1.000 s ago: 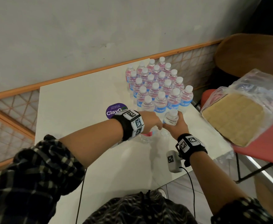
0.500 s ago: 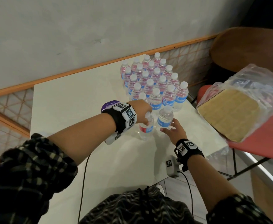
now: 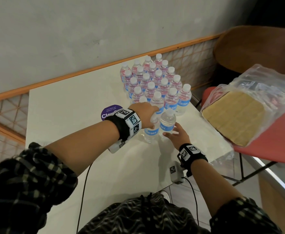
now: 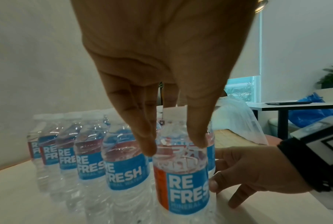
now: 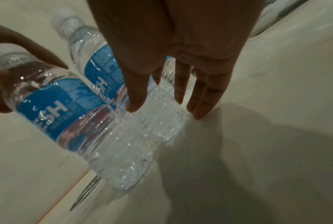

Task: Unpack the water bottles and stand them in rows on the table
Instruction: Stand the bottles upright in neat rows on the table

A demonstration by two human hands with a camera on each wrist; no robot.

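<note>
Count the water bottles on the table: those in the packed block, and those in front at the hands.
Bottles standing in the block: 20
Front bottle gripped at the top by the left hand: 1
Second front bottle, touched by the open right hand: 1
Total: 22

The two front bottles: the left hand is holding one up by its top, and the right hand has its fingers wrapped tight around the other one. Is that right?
Not quite. The left hand does hold one bottle near its top, but the right hand is not wrapped around the other bottle. The right wrist view shows its fingers straight and spread, just touching the lower part of that bottle.
</note>
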